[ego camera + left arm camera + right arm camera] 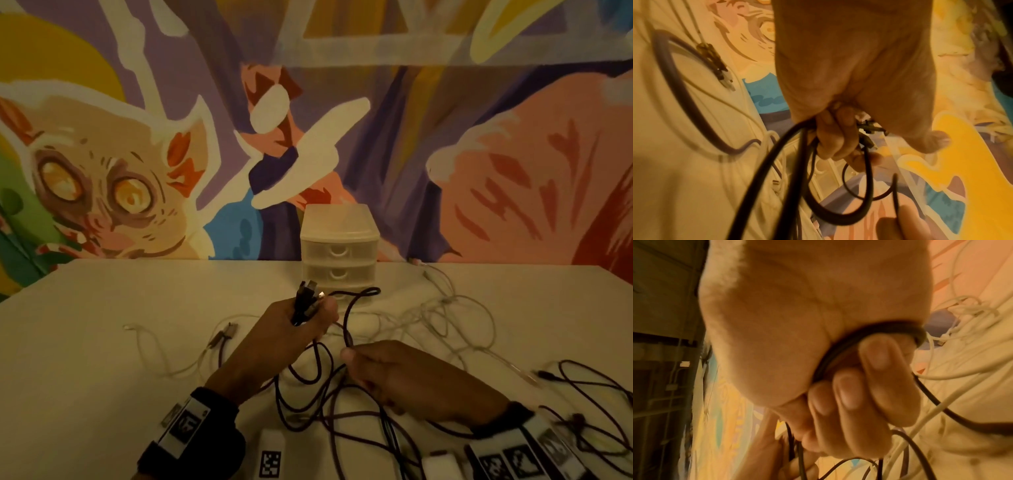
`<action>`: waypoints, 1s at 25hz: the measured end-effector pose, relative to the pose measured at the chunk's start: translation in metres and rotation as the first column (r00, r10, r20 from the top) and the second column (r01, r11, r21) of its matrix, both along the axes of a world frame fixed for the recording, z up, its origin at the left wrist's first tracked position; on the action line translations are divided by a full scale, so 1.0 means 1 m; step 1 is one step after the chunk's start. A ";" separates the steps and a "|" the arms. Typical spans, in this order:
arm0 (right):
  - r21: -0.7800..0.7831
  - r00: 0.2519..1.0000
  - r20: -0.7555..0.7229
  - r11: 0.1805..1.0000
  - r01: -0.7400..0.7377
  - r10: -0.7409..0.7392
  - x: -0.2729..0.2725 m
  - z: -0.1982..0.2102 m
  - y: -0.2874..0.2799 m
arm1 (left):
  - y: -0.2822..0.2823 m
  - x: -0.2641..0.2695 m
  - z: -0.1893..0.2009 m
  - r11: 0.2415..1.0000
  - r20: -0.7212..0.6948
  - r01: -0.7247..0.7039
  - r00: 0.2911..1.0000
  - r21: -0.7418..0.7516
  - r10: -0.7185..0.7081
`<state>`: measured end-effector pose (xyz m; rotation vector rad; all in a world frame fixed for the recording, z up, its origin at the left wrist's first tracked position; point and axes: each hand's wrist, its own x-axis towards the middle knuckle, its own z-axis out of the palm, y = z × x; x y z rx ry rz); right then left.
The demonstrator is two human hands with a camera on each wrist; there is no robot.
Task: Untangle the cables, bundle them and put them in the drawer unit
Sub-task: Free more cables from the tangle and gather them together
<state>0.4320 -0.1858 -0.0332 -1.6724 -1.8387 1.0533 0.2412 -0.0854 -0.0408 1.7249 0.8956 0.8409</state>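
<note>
The dark cables (346,404) form a loose tangle of loops at lower centre of the head view, their plug ends (308,294) gathered and standing upward at centre frame, 1 loop arching toward the right. The white cables (455,318) sprawl in thin, tangled curves at centre right, with another white strand (154,346) at centre left. The drawer unit (339,250), translucent white plastic with 3 stacked drawers, all pushed in, stands upright at centre, behind the plugs.
</note>
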 end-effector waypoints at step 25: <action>0.335 0.879 -0.427 0.866 0.370 -0.211 0.037 0.013 0.001 | 0.010 -0.014 0.004 0.970 0.178 -0.193 0.970 0.145 0.167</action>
